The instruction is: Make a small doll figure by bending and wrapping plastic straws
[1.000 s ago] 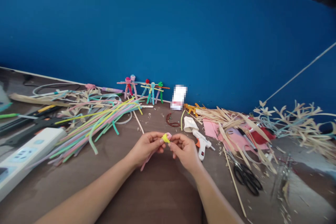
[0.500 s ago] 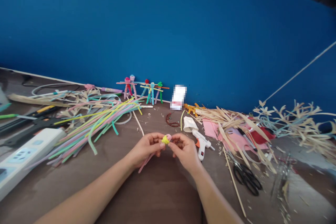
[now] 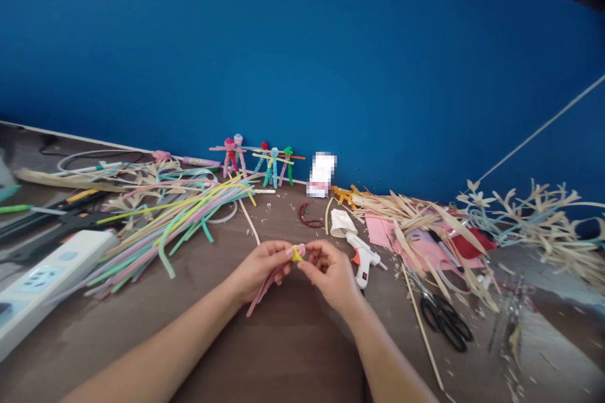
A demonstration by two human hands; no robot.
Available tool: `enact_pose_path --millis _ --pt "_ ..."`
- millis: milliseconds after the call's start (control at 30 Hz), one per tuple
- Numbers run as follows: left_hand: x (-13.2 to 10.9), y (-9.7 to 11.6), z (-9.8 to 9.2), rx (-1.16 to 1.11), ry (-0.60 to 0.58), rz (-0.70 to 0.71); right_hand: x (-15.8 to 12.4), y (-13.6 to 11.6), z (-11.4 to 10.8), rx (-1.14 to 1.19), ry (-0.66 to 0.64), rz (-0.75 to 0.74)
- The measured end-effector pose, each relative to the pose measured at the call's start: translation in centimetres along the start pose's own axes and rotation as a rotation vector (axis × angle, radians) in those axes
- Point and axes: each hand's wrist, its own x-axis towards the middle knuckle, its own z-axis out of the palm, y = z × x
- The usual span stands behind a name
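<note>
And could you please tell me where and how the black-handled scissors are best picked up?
Probably by the black handle loops, from the near right side, using the right hand once it lets go of the yellow-and-pink pipe-cleaner piece. The loops lie at the near end, while the metal blades point away from the person.

Out there I hold my left arm [image 3: 170,343] and right arm [image 3: 385,349] stretched forward, slanting inward; my left hand [image 3: 262,269] and right hand [image 3: 331,272] nearly meet, fingers [image 3: 275,245] curled, each thumb [image 3: 311,273] pinched toward its forefinger.
</note>
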Motion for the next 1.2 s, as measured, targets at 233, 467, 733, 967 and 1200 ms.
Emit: enact_pose_path --millis 233,467,733,967,1200 --pt "0.0 0.3 -0.6 -0.003 -0.049 -0.076 0.0 -0.1 -0.5 -0.099 -0.065 -0.004" --pt "-0.1 -0.3 -1.3 0.037 -0.183 -0.121 -0.2 -0.2 -1.0 -0.109 -0.153 0.014" --pt "-0.2 -0.3 -1.1 0.054 -0.192 -0.194 -0.3 -0.6 -0.7 0.008 -0.208 0.025" --pt "0.0 0.6 -0.6 0.205 -0.023 -0.03 0.2 0.0 -0.6 0.116 -0.075 0.082" --pt "-0.8 1.2 -0.5 1.041 0.427 0.627 0.7 0.4 -0.6 0.074 0.123 0.117"
